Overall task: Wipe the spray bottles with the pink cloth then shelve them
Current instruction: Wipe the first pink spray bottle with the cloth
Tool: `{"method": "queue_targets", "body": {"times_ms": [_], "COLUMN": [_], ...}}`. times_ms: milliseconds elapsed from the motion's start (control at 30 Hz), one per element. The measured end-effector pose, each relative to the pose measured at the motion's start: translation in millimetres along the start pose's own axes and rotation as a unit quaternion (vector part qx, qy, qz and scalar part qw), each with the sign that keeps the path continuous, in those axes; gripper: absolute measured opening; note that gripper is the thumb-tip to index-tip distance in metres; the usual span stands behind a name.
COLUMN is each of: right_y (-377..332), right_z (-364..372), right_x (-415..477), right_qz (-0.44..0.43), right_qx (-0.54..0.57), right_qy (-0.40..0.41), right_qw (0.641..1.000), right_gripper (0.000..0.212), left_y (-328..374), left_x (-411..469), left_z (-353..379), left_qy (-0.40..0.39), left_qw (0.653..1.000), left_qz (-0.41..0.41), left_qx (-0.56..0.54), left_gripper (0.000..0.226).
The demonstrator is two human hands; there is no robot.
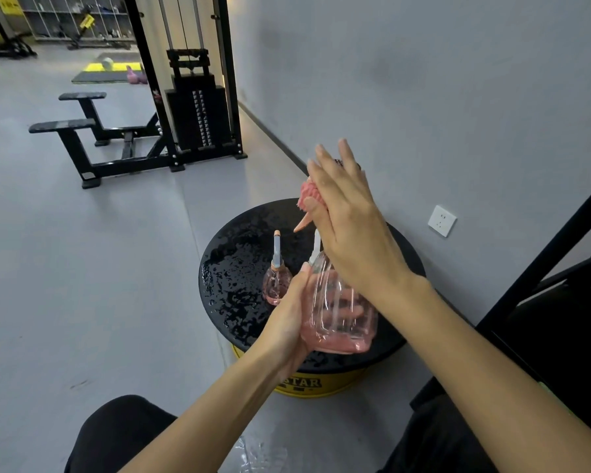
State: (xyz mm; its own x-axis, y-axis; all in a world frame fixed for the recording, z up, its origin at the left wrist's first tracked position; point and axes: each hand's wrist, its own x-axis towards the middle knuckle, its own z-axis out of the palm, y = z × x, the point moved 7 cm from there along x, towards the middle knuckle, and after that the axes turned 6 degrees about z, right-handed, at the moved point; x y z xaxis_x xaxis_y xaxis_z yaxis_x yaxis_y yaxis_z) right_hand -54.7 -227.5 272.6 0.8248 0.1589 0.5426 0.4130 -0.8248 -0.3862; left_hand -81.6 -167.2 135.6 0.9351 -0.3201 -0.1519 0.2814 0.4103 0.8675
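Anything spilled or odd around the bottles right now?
Yes: the round black platform top glistens with puddled liquid around the small pink plastic spray bottle; a wet patch also marks the grey floor.

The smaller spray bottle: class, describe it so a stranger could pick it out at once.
Find the round black-topped stand by the grey wall. On it stands the smaller spray bottle, just left of the larger bottle that the left hand grips. It alone is in no hand, small and round-bodied.

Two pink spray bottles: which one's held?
The larger bottle: left hand grips its body, right hand holds the pink cloth against its sprayer. The smaller bottle stands on the black platform.
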Motion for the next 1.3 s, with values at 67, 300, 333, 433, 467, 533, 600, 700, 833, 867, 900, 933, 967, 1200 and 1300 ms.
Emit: {"method": "queue_targets", "body": {"times_ms": [67,300,333,433,467,533,600,700,833,867,900,933,967,1200,1300], "right_y": [1.3,3.2,6.1,7.9,5.3,-1.7,-5.0,2.5,10.0,7.7,4.2,0.6,-1.8,10.9,-2.3], "right_z": [7.4,21.0,20.1,17.3,17.6,19.9,20.4,17.0,11.5,12.5,14.1,15.8,16.8,12.3,20.0], "right_x": [2.6,-18.0,-12.9,-1.1,-1.9,-10.9,-20.7,-16.5,-1.7,-4.0,-9.1,-15.6,-21.2,-3.3,-15.4], "right_qz": [0.01,0.018,0.027,0.045,0.04,0.019,0.001,0.013,0.039,0.035,0.026,0.013,0.002,0.038,0.001], "right_qx": [-0.09,-0.139,-0.14,-0.138,-0.138,-0.138,-0.145,-0.152,-0.149,-0.148,-0.145,-0.144,-0.144,-0.156,-0.163], "right_qy": [-0.07,-0.206,-0.209,-0.208,-0.209,-0.217,-0.224,-0.233,-0.215,-0.221,-0.231,-0.241,-0.248,-0.219,-0.251], "right_qw": [0.993,0.968,0.967,0.967,0.967,0.966,0.964,0.96,0.964,0.964,0.962,0.96,0.958,0.962,0.954], "right_gripper": [0.062,0.074,0.072,0.069,0.07,0.071,0.072,0.069,0.067,0.069,0.07,0.071,0.072,0.068,0.07], "left_y": [2.3,9.6,8.0,2.8,3.7,7.4,8.5,4.0,-1.5,-0.2,2.0,4.4,6.0,-2.1,0.9], "left_x": [0.5,-0.6,-0.9,-0.3,-0.6,-2.0,-3.3,-4.6,-3.2,-3.3,-3.2,-3.6,-4.3,-7.7,-7.1], "left_z": [-1.3,-3.0,-2.5,-0.8,-0.9,-2.4,-2.7,-2.8,0.4,0.0,-0.3,-0.5,-1.7,4.2,3.3], "left_qy": [0.0,0.002,0.002,0.0,0.002,0.003,-0.009,-0.012,-0.001,0.001,-0.001,-0.005,-0.009,-0.021,-0.009], "left_qw": [1.0,0.999,0.999,1.0,1.0,0.999,0.999,0.999,1.0,0.999,0.999,0.999,0.999,0.999,0.999], "left_qz": [0.007,0.04,0.034,0.018,0.02,0.034,0.048,0.035,0.021,0.024,0.03,0.04,0.05,0.032,0.032], "left_qx": [0.004,0.012,0.016,0.012,0.006,0.003,0.017,0.012,-0.019,-0.024,-0.022,-0.016,-0.008,0.003,-0.011], "left_gripper": [0.047,0.035,0.039,0.055,0.053,0.041,0.033,0.04,0.048,0.046,0.043,0.039,0.037,0.054,0.042]}}
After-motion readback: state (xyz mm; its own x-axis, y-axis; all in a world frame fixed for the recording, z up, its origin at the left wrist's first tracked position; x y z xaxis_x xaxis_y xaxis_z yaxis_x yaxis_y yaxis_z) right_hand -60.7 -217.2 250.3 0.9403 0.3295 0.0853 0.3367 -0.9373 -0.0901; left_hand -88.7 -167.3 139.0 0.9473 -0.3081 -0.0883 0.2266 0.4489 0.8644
